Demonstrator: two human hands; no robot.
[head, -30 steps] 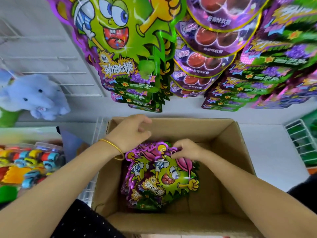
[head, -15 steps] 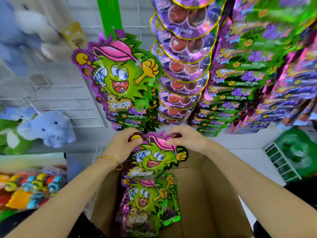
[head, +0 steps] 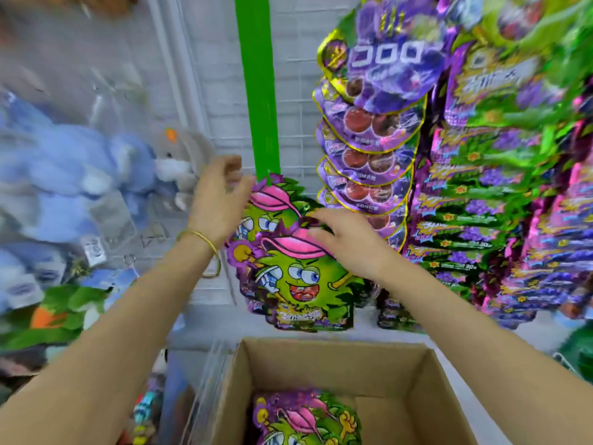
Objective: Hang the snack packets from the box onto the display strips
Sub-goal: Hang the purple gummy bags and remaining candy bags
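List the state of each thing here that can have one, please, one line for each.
Cardboard box, open; spare packets lie inside.
Green display strip, hanging, upper part bare, hung packets at its lower end.
Held snack packet, upright, in front of the hung packets, not visibly hooked.
Right hand, grips the held snack packet's top.
Left hand, at the strip's lower end; grip unclear.
Purple gummy packets, hanging, overlapping.

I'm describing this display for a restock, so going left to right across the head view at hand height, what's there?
Blue plush toy, grey plush bunny, left hand, green display strip, purple gummy packets, green-and-purple packet stacks.
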